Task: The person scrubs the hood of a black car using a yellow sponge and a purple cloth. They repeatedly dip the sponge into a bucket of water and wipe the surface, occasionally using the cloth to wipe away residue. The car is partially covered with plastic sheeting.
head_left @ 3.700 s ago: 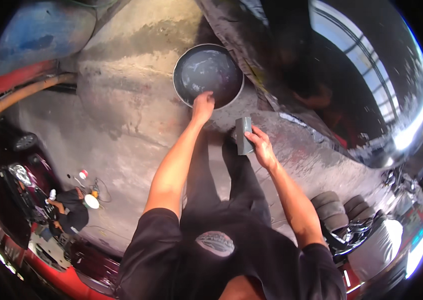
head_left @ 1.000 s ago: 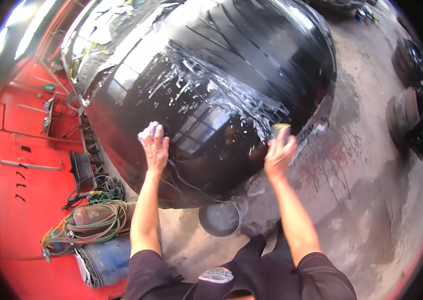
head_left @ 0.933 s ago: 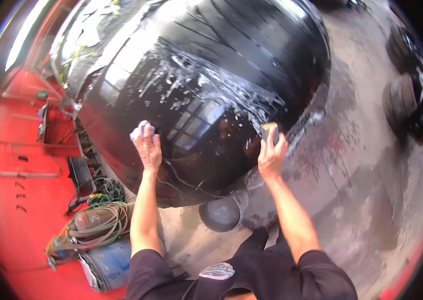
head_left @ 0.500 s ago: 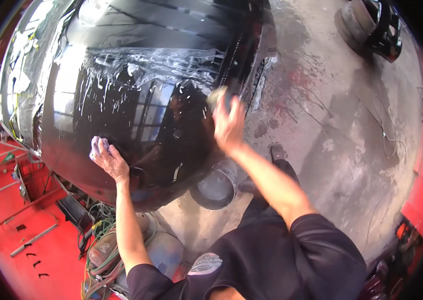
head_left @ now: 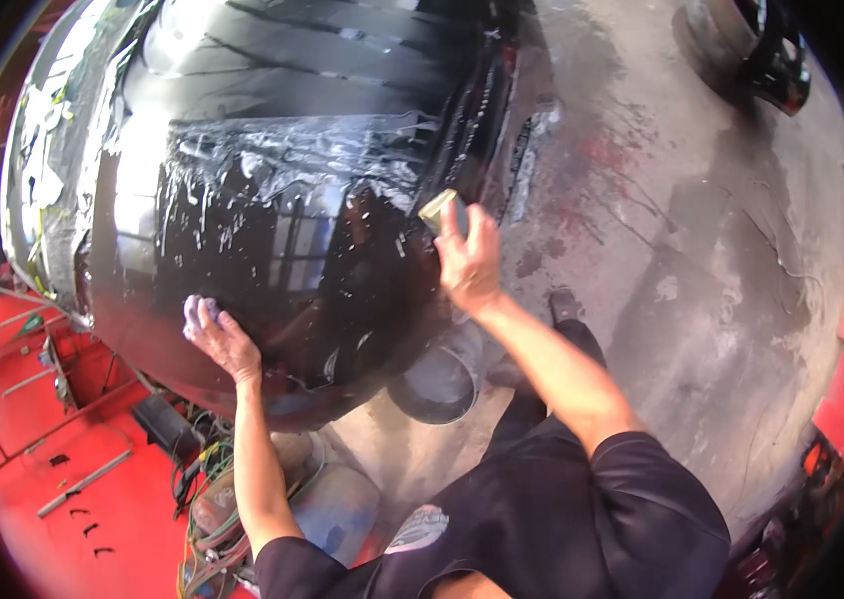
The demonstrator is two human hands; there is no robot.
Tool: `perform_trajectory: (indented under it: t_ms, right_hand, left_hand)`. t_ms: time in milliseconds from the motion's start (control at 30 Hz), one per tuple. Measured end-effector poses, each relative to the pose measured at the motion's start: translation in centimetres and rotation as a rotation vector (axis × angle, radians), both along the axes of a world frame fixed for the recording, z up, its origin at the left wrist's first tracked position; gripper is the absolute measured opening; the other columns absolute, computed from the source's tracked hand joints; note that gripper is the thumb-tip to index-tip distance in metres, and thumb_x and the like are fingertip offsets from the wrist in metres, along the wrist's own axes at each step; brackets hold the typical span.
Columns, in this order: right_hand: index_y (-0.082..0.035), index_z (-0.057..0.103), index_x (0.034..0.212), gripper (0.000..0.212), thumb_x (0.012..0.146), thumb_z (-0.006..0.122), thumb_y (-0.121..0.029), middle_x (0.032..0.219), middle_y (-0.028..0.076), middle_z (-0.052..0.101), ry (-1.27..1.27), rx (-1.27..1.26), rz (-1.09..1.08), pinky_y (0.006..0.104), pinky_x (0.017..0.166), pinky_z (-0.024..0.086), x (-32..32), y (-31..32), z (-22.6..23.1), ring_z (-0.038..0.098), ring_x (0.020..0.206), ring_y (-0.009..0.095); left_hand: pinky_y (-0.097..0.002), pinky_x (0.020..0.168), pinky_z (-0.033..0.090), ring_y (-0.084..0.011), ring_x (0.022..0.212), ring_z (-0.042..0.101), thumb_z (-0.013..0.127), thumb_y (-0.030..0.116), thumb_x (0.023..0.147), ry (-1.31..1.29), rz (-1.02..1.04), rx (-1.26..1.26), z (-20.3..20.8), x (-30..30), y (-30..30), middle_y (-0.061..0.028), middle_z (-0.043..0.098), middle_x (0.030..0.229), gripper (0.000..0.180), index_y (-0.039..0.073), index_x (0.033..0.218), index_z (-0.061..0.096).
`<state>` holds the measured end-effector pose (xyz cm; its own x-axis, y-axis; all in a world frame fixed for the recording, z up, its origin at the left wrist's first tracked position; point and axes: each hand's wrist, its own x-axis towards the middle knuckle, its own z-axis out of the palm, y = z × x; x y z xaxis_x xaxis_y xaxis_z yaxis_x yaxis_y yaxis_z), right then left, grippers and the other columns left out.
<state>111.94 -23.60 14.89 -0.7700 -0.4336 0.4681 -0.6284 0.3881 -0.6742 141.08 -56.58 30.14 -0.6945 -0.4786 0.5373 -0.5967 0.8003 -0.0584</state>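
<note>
A glossy black car panel (head_left: 232,270) curves in front of me, with streaky whitish suds (head_left: 292,150) across its upper part and drops below them. My right hand (head_left: 472,265) grips a small pale-yellow block (head_left: 439,210), which looks like a sanding block, at the panel's right edge. Its lower part is covered by the fingers. At the panel's lower left, my left hand (head_left: 224,339) is curled against the black surface around a small purple-grey wad (head_left: 192,311). That wad is mostly hidden, so I cannot tell whether it is cloth or sponge.
A dark bucket (head_left: 437,384) stands on the concrete floor (head_left: 681,329) below the panel. Gas cylinders (head_left: 337,509) and tangled hoses (head_left: 204,539) are at the lower left, beside red flooring (head_left: 32,539). A black curved part (head_left: 781,65) lies at the far right.
My right hand has moved slightly down and right with the yellow block, whose end shows more plainly. My left hand stays on the panel. The whole view has shifted slightly.
</note>
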Motion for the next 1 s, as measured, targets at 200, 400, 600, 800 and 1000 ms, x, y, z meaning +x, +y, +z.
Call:
perform_trajectory:
  t_ms: [200,400,600,800,1000]
  right_hand:
    - [-0.016,0.061,0.162,0.059,0.105,0.071,-0.027,0.133,0.025,0.069,0.054,0.127,-0.382,0.0578,0.107,0.051,-31.4,-4.6,4.3,0.065,0.124,0.044]
    - [-0.004,0.052,0.170,0.075,0.102,0.077,-0.022,0.144,0.033,0.055,0.074,0.160,-0.142,0.0593,0.114,0.046,-0.5,-2.5,2.6,0.057,0.129,0.052]
    - [-0.011,0.054,0.166,0.061,0.108,0.067,-0.023,0.124,0.027,0.063,0.191,0.074,-0.094,0.0596,0.090,0.051,-18.5,-5.5,4.8,0.063,0.105,0.045]
    - [-0.006,0.043,0.173,0.072,0.107,0.067,-0.023,0.139,0.031,0.060,0.281,0.135,-0.283,0.0591,0.105,0.049,-9.4,-7.5,5.4,0.059,0.121,0.051]
    - [-0.014,0.058,0.164,0.055,0.110,0.053,-0.020,0.133,0.034,0.062,0.267,0.278,0.244,0.0624,0.103,0.049,-1.0,-5.2,6.8,0.062,0.119,0.051]
  left_hand:
    - [-0.0577,0.126,0.033,-0.0430,0.152,0.047,0.057,0.019,0.114,0.050,-0.043,0.042,-1.6,-4.2,0.3,-0.0218,0.053,0.167,0.047,0.005,0.159,0.053]
    - [-0.0569,0.127,0.032,-0.0429,0.150,0.047,0.058,0.021,0.114,0.025,0.013,-0.018,-0.6,-0.3,-0.2,-0.0194,0.051,0.169,0.048,0.008,0.160,0.054]
    - [-0.0568,0.130,0.029,-0.0407,0.153,0.046,0.057,0.021,0.115,0.055,-0.052,-0.034,-0.7,-0.9,-0.8,-0.0173,0.050,0.171,0.048,0.008,0.160,0.054]
    - [-0.0594,0.132,0.025,-0.0393,0.158,0.044,0.059,0.020,0.113,0.045,-0.013,-0.007,-0.8,-0.5,-0.5,-0.0164,0.052,0.170,0.047,0.010,0.158,0.057]
    - [-0.0565,0.133,0.028,-0.0445,0.162,0.039,0.063,0.012,0.112,-0.089,-0.017,0.110,2.0,4.7,1.0,-0.0190,0.047,0.175,0.054,0.012,0.165,0.052]
